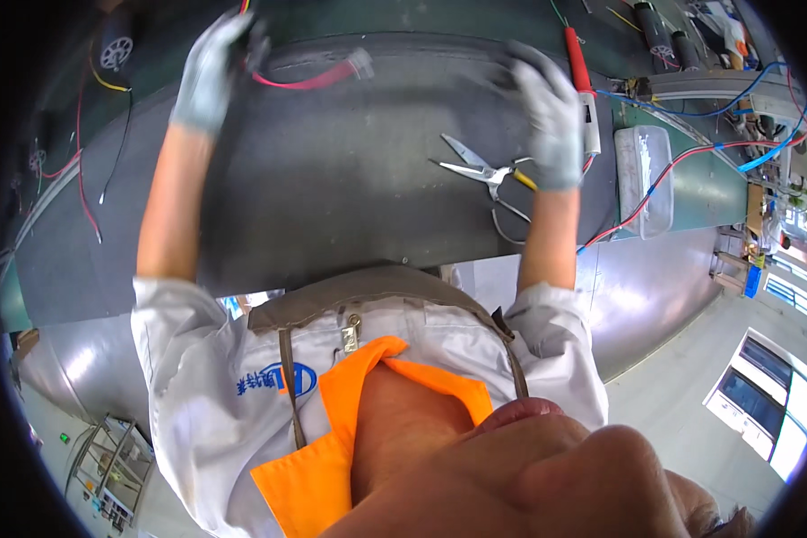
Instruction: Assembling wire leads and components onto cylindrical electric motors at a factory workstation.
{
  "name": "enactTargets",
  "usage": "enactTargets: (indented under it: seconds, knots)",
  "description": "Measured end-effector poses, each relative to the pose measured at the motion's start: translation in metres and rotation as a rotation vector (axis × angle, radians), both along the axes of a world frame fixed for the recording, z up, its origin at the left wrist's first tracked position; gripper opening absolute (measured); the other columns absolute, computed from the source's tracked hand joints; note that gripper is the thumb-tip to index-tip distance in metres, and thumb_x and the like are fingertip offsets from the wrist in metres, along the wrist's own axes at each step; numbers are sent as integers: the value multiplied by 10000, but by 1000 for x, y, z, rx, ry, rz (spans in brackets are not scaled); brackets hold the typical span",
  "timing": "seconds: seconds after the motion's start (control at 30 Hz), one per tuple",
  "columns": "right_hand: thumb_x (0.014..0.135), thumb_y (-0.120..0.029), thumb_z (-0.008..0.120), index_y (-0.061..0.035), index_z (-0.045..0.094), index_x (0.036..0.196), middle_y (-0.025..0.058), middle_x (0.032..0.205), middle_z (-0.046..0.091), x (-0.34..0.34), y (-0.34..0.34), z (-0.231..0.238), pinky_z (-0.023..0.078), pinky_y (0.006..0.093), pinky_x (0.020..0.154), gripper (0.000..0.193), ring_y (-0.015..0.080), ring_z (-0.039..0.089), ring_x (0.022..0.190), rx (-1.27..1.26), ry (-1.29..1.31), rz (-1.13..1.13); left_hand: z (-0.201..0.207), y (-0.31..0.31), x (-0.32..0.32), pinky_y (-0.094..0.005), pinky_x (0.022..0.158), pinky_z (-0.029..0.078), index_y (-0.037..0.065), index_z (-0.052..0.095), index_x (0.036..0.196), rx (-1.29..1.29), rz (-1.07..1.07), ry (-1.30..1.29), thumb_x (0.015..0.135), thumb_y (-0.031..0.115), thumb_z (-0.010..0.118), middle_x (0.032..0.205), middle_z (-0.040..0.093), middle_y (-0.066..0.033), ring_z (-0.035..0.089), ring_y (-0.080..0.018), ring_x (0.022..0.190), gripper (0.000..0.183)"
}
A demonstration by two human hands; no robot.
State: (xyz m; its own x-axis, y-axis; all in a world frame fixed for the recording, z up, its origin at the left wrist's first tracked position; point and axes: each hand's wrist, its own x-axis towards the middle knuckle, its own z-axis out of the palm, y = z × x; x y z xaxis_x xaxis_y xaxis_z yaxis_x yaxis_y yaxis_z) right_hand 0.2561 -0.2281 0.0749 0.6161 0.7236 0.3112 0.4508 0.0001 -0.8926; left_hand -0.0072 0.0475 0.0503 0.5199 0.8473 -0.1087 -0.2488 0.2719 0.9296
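My left hand [208, 76], in a pale glove with dark fingertips, is closed at the far left of the work mat. Red wires [309, 81] run out from beside its fingers to the right and end in a translucent connector [360, 63]. What else lies in those fingers is blurred. My right hand [545, 112], gloved alike, is raised over the mat at the right, fingers stretched out and smeared, with nothing visible in them. Close by it lie scissors [484, 170] with spread blades and a partly yellow handle. A red-and-white stick-shaped tool [579, 67] stands just beyond its fingers.
A translucent plastic bin [644, 179] sits right of the dark mat [350, 197]. Red and blue cables [681, 161] cross over it. Black cylindrical motors [655, 31] lie at the far right; another motor [117, 49] with trailing wires lies far left.
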Motion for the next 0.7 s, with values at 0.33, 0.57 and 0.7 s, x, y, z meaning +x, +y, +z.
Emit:
enactTargets:
  seconds: [0.33, 0.57, 0.7]
  knots:
    - [953, -98, 653, -2, 591, 1209, 147, 1022, 706, 167, -91, 1, 579, 359, 719, 280, 253, 698, 835, 153, 591, -146, -16, -171, -69, -281, 719, 507, -33, 571, 1283, -349, -340, -15, 1010, 286, 594, 846, 532, 1, 612, -127, 804, 421]
    - [901, -176, 743, -1, 744, 1052, 40, 843, 725, -45, -27, -6, 528, 255, 657, 231, 104, 650, 718, -651, 571, 602, 1, -169, -31, -284, 817, 540, -32, 626, 1198, -267, -471, -135, 989, 321, 635, 1052, 683, -104, 677, -176, 896, 410]
    - [957, -200, 679, 25, 673, 1235, 90, 988, 722, -90, -33, -11, 535, 281, 746, 358, 143, 680, 782, -154, 8, 774, 16, -170, -19, -253, 762, 537, -75, 640, 1164, -199, -311, -61, 995, 320, 638, 893, 688, -84, 676, -141, 802, 429]
